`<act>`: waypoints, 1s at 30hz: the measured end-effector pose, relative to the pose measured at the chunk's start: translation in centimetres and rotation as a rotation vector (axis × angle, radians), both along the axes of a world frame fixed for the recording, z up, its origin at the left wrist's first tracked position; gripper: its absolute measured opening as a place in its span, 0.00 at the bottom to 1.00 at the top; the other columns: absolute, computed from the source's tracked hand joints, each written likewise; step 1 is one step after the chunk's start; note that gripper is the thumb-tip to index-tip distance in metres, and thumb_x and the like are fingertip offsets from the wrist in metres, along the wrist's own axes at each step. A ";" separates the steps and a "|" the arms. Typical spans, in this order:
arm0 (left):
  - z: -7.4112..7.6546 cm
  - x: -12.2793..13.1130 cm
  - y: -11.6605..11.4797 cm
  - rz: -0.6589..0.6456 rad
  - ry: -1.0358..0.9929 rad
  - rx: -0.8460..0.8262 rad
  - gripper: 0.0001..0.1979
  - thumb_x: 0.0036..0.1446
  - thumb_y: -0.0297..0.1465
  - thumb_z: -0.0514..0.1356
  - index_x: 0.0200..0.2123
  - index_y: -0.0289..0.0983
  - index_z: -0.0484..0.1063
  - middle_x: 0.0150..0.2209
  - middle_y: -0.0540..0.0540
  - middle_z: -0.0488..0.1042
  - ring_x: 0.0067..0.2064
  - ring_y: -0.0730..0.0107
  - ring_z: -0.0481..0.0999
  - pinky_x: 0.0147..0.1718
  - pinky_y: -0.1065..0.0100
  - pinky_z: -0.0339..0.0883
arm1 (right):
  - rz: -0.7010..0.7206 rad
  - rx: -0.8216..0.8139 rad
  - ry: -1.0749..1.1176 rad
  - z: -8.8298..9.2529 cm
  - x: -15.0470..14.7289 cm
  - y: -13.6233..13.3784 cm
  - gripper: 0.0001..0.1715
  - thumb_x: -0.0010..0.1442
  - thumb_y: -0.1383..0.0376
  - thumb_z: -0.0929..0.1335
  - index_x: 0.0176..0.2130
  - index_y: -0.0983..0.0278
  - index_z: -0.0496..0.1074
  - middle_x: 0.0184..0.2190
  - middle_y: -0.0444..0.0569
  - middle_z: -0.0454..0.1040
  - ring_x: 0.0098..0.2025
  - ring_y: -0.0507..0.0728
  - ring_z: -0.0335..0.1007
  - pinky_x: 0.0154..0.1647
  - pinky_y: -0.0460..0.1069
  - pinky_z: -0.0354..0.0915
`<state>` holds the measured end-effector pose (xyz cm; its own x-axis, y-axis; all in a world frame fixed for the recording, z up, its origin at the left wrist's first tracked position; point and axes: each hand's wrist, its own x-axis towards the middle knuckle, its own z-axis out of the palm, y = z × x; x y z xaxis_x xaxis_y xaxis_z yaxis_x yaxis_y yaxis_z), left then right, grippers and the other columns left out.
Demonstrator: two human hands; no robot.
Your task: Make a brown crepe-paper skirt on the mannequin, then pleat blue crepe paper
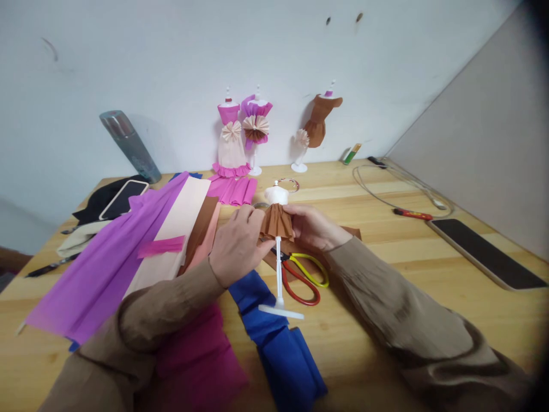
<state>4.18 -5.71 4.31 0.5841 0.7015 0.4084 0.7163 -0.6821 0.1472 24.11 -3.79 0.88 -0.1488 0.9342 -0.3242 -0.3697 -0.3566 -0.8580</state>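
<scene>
You have both hands on the brown skirt (pixel 278 223), which sits around the small white dress form (pixel 277 196), in front of you near the middle of the table (pixel 373 337). Your left hand (pixel 237 246) closes on the skirt's left side, its thumb reaching below the hem; your right hand (pixel 315 227) grips the right edge near the waist, some of its fingers hidden. Holding from both sides likely keeps the pleats snug and the form steady. Its base appears tipped above the blue paper (pixel 291 357); whether they touch, you cannot tell from here.

The scissors (pixel 307 301) lie just behind the stem, so their handles could snag the stand. Purple paper (pixel 107 257) and other strips crowd your left side. Your phone (pixel 484 252) lies well apart on the right, and dressed forms (pixel 231 143) stand along the wall.
</scene>
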 end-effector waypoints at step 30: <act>0.0 -0.4 2.1 -0.011 -0.229 -0.486 0.10 0.60 0.33 0.54 0.40 0.36 0.71 0.38 0.43 0.79 0.40 0.65 0.78 0.40 0.66 0.68 | -0.139 0.110 -0.107 0.7 -1.6 -1.0 0.13 0.45 0.60 0.77 0.28 0.65 0.76 0.24 0.46 0.76 0.26 0.52 0.69 0.28 0.47 0.62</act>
<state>3.74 -3.59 4.33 0.5263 0.8358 0.1564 0.6218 -0.5038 0.5996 22.49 -4.80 1.62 0.0140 0.9741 -0.2259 -0.3139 -0.2102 -0.9259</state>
